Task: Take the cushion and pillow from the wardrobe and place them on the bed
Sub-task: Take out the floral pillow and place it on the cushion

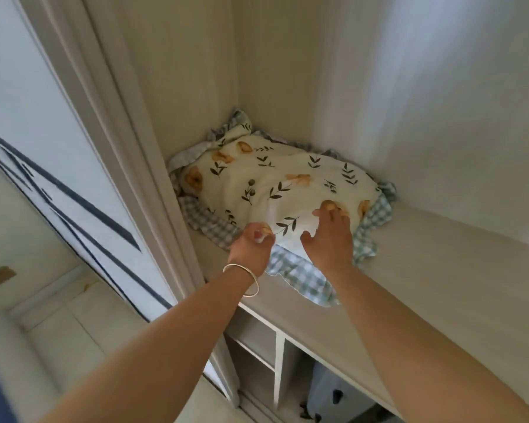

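Head view. The pillow point(275, 190), cream with a leaf-and-flower print and a green-checked ruffle around its edge, lies on the wide wardrobe shelf point(425, 285), pushed into the back left corner where the side panel meets the rear wall. I see my left hand point(251, 248) at the pillow's near edge, its fingers curled and pinching a fold of the cover just above the ruffle; a thin silver bangle point(242, 280) circles that wrist. My right hand point(330, 236) rests on top of the pillow just beside the left, fingers spread and lying on the fabric, thumb held out to the side; I cannot tell whether the fingertips are digging in. Both forearms reach up and forward from the bottom of the frame. Beneath the shelf are smaller open compartments point(257, 346), and a grey object point(333, 395) stands in the lower right one, too blurred to identify. At left stands the sliding wardrobe door point(58, 166), pale with dark diagonal lines
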